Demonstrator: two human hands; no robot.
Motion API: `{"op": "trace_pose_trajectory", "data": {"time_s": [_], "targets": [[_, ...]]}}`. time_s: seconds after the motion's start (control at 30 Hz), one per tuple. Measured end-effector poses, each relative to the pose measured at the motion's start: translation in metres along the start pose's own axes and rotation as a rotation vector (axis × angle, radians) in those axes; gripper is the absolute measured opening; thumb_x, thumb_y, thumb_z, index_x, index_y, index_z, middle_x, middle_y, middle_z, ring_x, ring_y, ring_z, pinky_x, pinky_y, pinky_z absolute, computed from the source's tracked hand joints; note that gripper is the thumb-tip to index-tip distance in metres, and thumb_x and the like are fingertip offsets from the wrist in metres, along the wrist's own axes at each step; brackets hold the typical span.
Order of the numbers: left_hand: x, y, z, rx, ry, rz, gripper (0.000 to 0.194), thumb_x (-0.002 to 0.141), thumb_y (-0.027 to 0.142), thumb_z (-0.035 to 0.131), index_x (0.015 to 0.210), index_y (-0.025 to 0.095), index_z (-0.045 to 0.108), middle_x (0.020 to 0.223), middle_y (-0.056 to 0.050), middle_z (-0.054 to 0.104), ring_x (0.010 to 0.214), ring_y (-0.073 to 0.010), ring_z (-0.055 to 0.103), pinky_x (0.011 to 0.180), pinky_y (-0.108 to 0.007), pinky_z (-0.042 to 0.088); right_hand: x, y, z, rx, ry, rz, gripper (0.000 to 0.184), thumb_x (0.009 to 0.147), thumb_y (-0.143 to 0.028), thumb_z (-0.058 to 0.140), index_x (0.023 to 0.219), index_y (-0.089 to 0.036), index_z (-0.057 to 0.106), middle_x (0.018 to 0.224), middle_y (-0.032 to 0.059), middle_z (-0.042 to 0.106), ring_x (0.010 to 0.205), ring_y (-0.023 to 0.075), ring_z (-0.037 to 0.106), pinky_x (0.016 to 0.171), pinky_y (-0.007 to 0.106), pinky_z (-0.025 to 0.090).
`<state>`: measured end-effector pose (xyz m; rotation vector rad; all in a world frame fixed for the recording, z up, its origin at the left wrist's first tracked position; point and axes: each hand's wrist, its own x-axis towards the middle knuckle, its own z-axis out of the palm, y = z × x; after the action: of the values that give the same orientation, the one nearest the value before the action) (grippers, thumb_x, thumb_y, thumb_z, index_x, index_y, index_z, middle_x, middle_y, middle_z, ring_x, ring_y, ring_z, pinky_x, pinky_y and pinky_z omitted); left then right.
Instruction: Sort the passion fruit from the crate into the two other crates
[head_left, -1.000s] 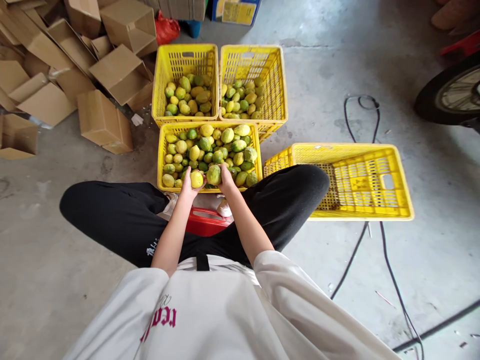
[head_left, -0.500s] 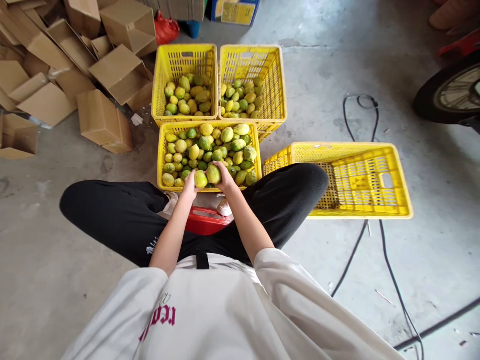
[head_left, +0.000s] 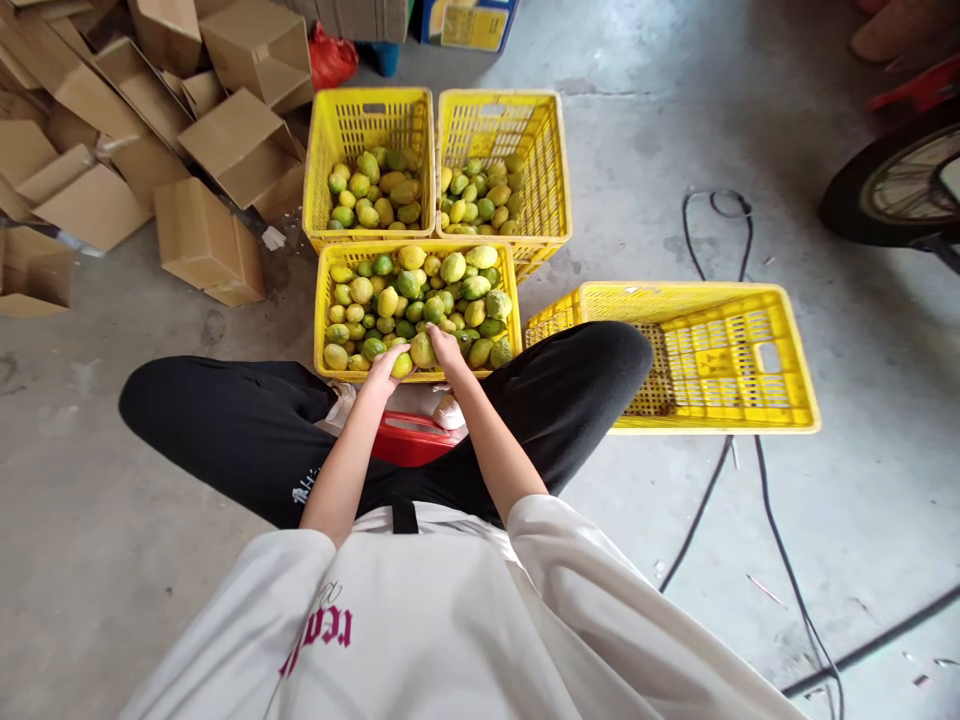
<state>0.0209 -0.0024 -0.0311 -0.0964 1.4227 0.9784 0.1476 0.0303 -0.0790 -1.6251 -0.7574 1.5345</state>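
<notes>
Bare grey concrete floor (head_left: 637,130), daylight-lit. Flattened cardboard boxes (head_left: 112,150) piled far left of the fingers. Black cable (head_left: 705,500) runs right; a wheel (head_left: 892,190) sits far right.

A fruit packing or sorting space, probably a warehouse or garage. The bare concrete floor (head_left: 675,130) carries yellow plastic crates (head_left: 705,360) of green and yellow fruit (head_left: 420,295), with flattened and open cardboard boxes (head_left: 150,130) heaped nearby. Loose cables (head_left: 720,470) trail across the floor, and a vehicle wheel (head_left: 892,190) stands at the edge.
</notes>
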Motion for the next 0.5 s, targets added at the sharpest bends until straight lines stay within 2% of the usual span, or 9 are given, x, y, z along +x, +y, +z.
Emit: {"op": "trace_pose_trajectory", "data": {"time_s": [0.1, 0.17, 0.27, 0.4, 0.5], "targets": [[0.003, 0.002, -0.002, 0.023, 0.078, 0.003, 0.024, 0.083, 0.017, 0.092, 0.083, 0.018, 0.068, 0.072, 0.000, 0.071, 0.076, -0.0179, 0.078, 0.075, -0.027, 0.068, -0.009, -0.007, 0.004, -0.191, 0.039, -0.028, 0.035, 0.079, -0.050, 0.089, 0.084, -0.026, 0.064, 0.093, 0.0049, 0.071, 0.116, 0.0322, 0.068, 0.119, 0.051, 0.047], [0.004, 0.004, -0.004, 0.059, 0.129, -0.006, 0.022, 0.088, 0.018, 0.089, 0.084, 0.018, 0.067, 0.071, -0.001, 0.070, 0.075, -0.0177, 0.078, 0.074, -0.027, 0.068, -0.016, -0.010, 0.007, -0.252, 0.027, -0.038, 0.041, 0.074, -0.047, 0.093, 0.090, -0.026, 0.063, 0.099, 0.0041, 0.072, 0.113, 0.0293, 0.068, 0.116, 0.047, 0.049], [0.004, 0.005, -0.007, 0.082, 0.165, -0.008, 0.020, 0.095, 0.022, 0.084, 0.085, 0.017, 0.067, 0.071, -0.002, 0.069, 0.075, -0.0173, 0.077, 0.072, -0.025, 0.066, -0.022, -0.011, 0.010, -0.207, -0.016, 0.005, 0.050, 0.066, -0.045, 0.096, 0.096, -0.026, 0.060, 0.098, 0.0024, 0.070, 0.106, 0.0262, 0.067, 0.106, 0.042, 0.055], [0.004, 0.003, -0.008, 0.061, 0.117, -0.054, 0.025, 0.100, 0.033, 0.081, 0.085, 0.018, 0.068, 0.070, -0.002, 0.069, 0.071, -0.0164, 0.076, 0.065, -0.022, 0.063, -0.018, -0.009, 0.006, -0.141, -0.039, 0.092, 0.046, 0.068, -0.044, 0.093, 0.093, -0.026, 0.059, 0.090, 0.0007, 0.068, 0.095, 0.0245, 0.066, 0.093, 0.039, 0.059], [0.003, 0.001, -0.007, -0.006, 0.031, -0.049, 0.024, 0.093, 0.031, 0.090, 0.088, 0.018, 0.071, 0.073, -0.001, 0.072, 0.067, -0.0142, 0.074, 0.064, -0.022, 0.064, -0.011, -0.005, 0.003, -0.121, -0.016, 0.099, 0.034, 0.074, -0.044, 0.087, 0.083, -0.026, 0.060, 0.084, 0.0021, 0.067, 0.092, 0.0260, 0.066, 0.090, 0.040, 0.059]]}}
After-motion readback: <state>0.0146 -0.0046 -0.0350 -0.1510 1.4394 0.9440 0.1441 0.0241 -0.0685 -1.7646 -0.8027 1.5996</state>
